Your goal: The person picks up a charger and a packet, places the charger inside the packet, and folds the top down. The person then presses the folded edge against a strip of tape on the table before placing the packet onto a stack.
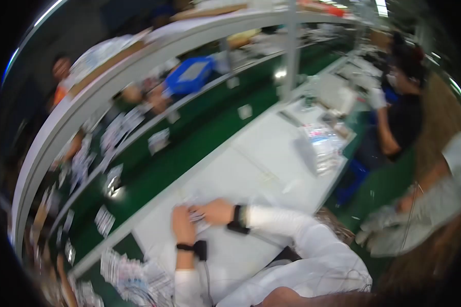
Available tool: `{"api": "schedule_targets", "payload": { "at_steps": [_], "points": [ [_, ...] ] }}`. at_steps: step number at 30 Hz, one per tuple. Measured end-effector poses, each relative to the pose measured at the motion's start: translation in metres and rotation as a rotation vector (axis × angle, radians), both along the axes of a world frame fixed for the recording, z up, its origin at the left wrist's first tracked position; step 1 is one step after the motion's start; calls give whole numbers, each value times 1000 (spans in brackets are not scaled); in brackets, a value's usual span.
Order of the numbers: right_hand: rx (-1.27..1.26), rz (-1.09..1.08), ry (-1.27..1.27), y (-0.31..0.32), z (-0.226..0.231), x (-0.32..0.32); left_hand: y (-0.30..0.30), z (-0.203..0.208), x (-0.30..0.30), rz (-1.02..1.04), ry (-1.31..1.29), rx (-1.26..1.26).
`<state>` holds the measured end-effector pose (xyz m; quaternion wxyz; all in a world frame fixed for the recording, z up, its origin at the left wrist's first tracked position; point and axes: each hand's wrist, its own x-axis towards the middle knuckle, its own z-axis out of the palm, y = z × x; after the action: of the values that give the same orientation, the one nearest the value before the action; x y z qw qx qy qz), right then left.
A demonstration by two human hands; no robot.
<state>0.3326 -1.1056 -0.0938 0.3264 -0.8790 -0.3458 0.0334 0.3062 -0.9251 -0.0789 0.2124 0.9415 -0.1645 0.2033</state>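
Observation:
My left hand [183, 223] and my right hand [216, 211] come together over the white worktable [230, 176], close to its far edge. Between them is a small white packet [195, 216] with dark printed stripes, and the fingers of both hands are closed on it. Motion blur hides the exact fingertips and what is inside the packet. Each wrist wears a black band, the left one with a cord running down from it. At the lower left, beside my left forearm, lies a heap of similar printed packets [133, 276].
Beyond the table runs a green conveyor belt [200, 135] carrying scattered packets. A grey shelf frame [290, 51] rises over it. More clear-wrapped packets [322, 146] lie at the table's right. A blue bin [189, 75] stands across the belt. A co-worker [402, 102] sits at the right.

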Motion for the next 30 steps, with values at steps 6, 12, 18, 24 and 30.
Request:
{"api": "schedule_targets", "payload": {
  "at_steps": [6, 12, 18, 24, 30],
  "points": [
    [16, -49, -104, -51, 40, -13, 13, 39, -46, -67, 174, -242],
    [85, 106, -315, -44, 38, 3, 38, 35, -47, -110, 178, -123],
    [-55, 233, -297, -59, 25, 6, 51, 14, -50, -132, 106, 259],
    [67, 215, -184, -53, 30, 5, 47, 13, -49, -85, 168, 66],
    [79, 225, -145, -53, 31, 5, 24, 27, -47, 86, 222, -71]
  ]
}}
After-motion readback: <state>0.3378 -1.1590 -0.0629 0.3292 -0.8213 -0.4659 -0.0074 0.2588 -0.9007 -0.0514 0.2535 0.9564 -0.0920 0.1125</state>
